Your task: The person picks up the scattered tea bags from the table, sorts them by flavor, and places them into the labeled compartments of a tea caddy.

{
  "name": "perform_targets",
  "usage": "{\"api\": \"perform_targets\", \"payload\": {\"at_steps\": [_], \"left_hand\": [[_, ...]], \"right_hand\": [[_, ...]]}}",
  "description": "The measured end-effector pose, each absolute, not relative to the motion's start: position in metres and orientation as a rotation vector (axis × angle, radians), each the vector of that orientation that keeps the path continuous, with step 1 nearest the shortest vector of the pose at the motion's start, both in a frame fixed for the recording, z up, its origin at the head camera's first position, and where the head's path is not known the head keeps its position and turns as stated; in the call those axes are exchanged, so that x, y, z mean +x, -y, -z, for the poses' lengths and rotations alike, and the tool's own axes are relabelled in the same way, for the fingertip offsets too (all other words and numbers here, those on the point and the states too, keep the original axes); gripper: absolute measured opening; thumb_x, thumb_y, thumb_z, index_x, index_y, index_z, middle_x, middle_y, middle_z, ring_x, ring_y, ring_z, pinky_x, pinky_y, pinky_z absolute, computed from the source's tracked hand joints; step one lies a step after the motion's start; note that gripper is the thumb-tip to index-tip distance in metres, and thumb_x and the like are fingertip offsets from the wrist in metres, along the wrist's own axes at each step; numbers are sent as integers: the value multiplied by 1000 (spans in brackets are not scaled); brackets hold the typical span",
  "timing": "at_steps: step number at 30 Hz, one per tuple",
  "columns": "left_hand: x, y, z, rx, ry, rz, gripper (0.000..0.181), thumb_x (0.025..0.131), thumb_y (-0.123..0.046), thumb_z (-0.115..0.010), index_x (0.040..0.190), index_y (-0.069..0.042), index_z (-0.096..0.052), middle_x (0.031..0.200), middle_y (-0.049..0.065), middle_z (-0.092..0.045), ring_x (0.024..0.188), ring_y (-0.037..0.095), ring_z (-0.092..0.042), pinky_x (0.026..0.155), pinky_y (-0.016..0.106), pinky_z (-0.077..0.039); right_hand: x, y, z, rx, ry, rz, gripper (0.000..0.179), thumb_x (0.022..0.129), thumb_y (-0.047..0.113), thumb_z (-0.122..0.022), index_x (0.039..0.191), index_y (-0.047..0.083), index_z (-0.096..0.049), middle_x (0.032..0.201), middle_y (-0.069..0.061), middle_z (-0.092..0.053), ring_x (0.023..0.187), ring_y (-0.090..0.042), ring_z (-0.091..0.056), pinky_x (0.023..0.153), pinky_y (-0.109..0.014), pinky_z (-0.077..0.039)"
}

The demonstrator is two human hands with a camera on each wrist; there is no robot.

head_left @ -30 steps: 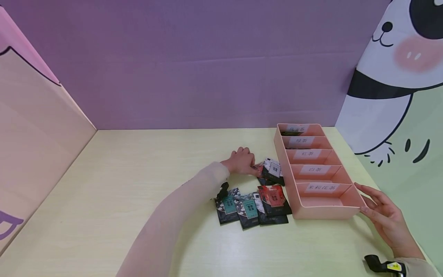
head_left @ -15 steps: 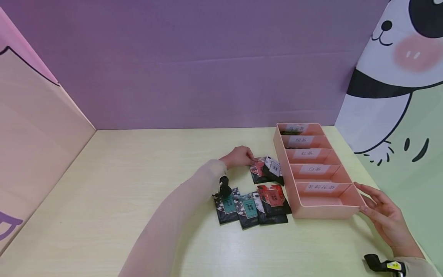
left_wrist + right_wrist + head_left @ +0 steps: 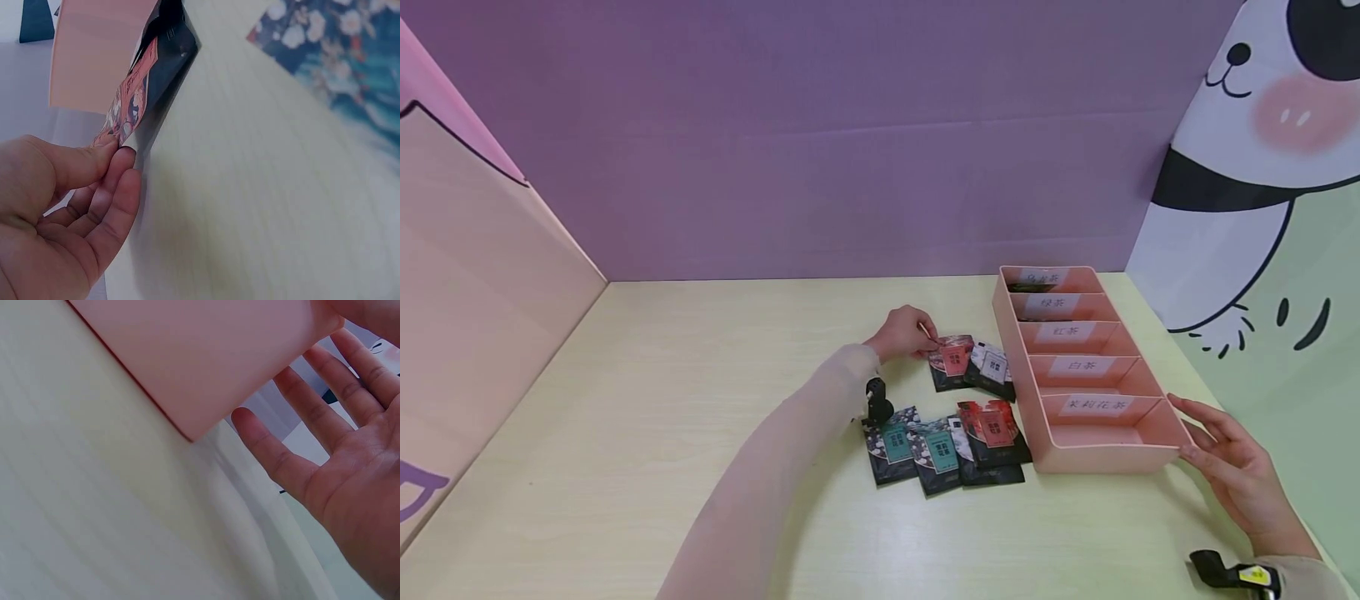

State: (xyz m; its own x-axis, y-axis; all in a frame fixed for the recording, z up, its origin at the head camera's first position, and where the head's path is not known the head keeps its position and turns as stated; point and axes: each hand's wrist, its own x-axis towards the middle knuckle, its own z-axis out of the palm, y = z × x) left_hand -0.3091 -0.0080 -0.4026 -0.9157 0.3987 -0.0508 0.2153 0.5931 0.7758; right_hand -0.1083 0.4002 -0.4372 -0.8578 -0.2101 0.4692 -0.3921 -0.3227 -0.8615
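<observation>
My left hand [image 3: 904, 333] pinches the upper left corner of a tea packet with a red label [image 3: 953, 360]; in the left wrist view, thumb and fingertips meet on the edge of that packet [image 3: 134, 94], which tilts up. Beside it, against the box, lies a black tea packet with a pale label [image 3: 991, 368]. At the front right corner of the pink divided box [image 3: 1116, 461] is my right hand [image 3: 1240, 475]. Its thumb touches the corner and its extended fingers lie along the right side, as the right wrist view also shows [image 3: 362, 469].
Nearer the front lie two packets with teal labels [image 3: 942, 454] and a red-topped packet [image 3: 996, 433] overlapping another black one [image 3: 992, 475]. The box has several labelled compartments; dark packets [image 3: 1032, 288] show in the two farthest. A purple wall [image 3: 850, 167] closes off the table's back.
My left hand has drawn the red-labelled packet leftward, out from under the pale-labelled one, so its label now shows fully. My right hand and the box have stayed put.
</observation>
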Motion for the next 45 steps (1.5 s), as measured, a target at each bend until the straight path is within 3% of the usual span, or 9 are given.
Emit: {"api": "perform_targets", "payload": {"at_steps": [16, 25, 31, 45], "left_hand": [[-318, 30, 387, 447, -2678, -1342, 6, 88, -1, -73, 92, 4, -74, 85, 13, -72, 61, 14, -63, 63, 28, -56], [-319, 30, 374, 637, -2839, -1293, 5, 89, 0, -71, 91, 2, -75, 81, 11, -72, 63, 17, -63, 57, 24, -48], [-314, 25, 361, 703, -2834, -1414, 6, 91, 0, -69, 92, 1, -75, 84, 12, -72, 74, 27, -68, 63, 28, -52], [-298, -4, 330, 793, -2824, -1552, 8, 92, 0, -67, 92, -1, -75, 87, 11, -73, 75, 21, -66, 63, 26, -51]], "right_hand": [[-109, -398, 433, 740, 1785, -2299, 54, 94, -25, -33, 145, -8, -41, 145, -7, -52, 126, -15, -56, 93, -24, -49], [-109, -400, 434, 744, 1783, -2298, 55, 94, -26, -32, 145, -7, -41, 145, -7, -53, 126, -15, -56, 93, -24, -49], [-109, -400, 436, 805, 1739, -2326, 54, 93, -26, -32, 145, -10, -40, 146, -9, -52, 127, -17, -55, 95, -25, -49], [-105, -399, 436, 647, 1825, -2326, 55, 96, -22, -35, 145, 0, -46, 143, -1, -54, 124, -10, -57, 91, -22, -50]]}}
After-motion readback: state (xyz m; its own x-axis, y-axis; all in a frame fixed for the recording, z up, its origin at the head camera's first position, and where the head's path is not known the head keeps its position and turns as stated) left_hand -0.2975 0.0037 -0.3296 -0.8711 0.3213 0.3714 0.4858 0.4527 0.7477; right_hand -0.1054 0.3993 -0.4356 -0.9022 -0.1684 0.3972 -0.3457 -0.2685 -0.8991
